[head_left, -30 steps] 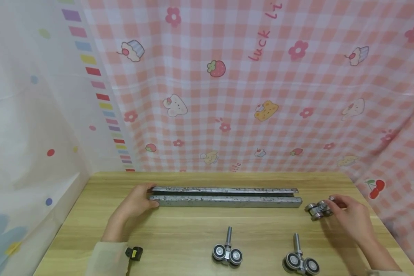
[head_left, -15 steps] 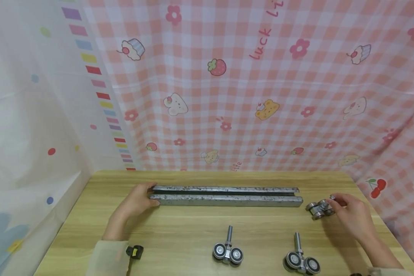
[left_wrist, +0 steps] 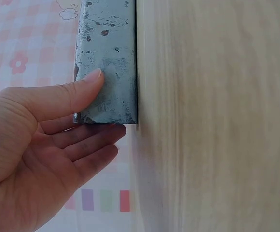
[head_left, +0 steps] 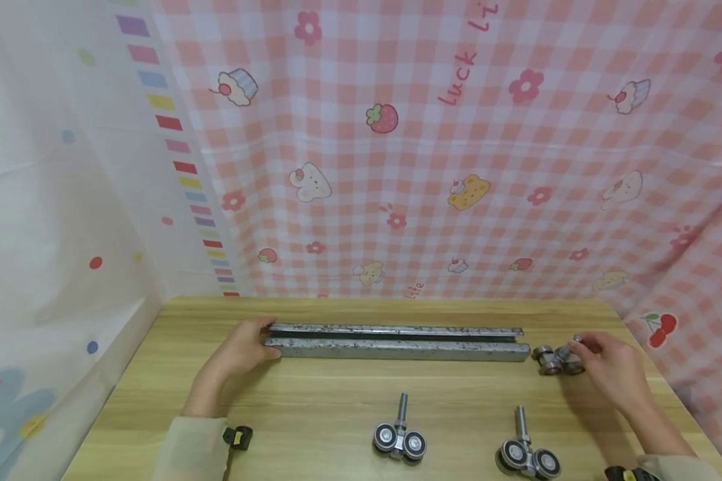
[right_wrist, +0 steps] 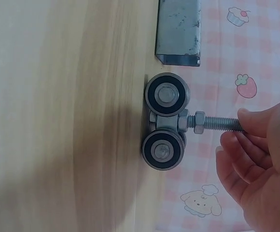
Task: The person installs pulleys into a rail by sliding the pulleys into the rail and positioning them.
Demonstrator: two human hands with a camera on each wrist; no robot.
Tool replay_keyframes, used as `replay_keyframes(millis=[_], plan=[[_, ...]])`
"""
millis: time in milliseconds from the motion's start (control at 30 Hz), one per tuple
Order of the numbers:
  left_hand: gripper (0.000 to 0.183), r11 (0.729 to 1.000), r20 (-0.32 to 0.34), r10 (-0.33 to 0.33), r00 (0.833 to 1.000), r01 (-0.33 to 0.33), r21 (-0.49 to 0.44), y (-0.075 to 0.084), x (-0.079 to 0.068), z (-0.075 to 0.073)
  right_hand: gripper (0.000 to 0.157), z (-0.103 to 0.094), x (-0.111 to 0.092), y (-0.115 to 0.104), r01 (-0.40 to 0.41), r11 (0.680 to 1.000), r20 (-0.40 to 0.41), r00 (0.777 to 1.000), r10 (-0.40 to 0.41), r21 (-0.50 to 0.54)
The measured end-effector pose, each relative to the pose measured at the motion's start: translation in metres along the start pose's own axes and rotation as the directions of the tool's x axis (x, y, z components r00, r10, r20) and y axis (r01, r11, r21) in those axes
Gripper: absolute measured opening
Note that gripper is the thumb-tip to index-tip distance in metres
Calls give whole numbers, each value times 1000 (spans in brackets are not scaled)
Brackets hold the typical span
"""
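A long steel rail (head_left: 397,350) with a slot along its top lies across the back of the table. My left hand (head_left: 241,349) holds its left end, the thumb on the front wall and the fingers round the end and far side. My right hand (head_left: 615,369) pinches the threaded bolt (right_wrist: 219,123) of a roller trolley (head_left: 550,361) just off the rail's right end. In the right wrist view the trolley's wheels (right_wrist: 166,94) sit on the tabletop with the bolt pointing up. A small gap separates the front wheel from the rail.
Two more roller trolleys lie on the wooden table (head_left: 313,414), one near the middle (head_left: 400,441) and one to the right (head_left: 525,455), bolts pointing away from me. A pink checked cloth (head_left: 337,147) hangs behind the table.
The trolley in my right hand has tipped level onto its wheels and come slightly closer in line with the rail's end. My left hand keeps its hold on the rail.
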State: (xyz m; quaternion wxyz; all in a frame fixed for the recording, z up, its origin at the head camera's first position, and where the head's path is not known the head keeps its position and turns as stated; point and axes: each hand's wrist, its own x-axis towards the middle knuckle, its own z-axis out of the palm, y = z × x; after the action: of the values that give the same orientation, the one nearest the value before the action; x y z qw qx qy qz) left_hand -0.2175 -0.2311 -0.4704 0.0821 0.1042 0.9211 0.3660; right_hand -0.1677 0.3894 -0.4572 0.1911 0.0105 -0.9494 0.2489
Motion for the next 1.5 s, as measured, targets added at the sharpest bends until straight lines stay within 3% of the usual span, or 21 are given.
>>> replay_keyframes(millis=[533, 1500], plan=[[69, 1000, -7, 1, 1000, -1, 11, -3, 1, -1, 18, 14, 15, -2, -43, 999, -12, 999, 43, 27], [68, 1000, -4, 11, 1000, -11, 9, -1, 2, 2, 16, 21, 21, -18, -27, 997, 16, 1000, 26, 79]])
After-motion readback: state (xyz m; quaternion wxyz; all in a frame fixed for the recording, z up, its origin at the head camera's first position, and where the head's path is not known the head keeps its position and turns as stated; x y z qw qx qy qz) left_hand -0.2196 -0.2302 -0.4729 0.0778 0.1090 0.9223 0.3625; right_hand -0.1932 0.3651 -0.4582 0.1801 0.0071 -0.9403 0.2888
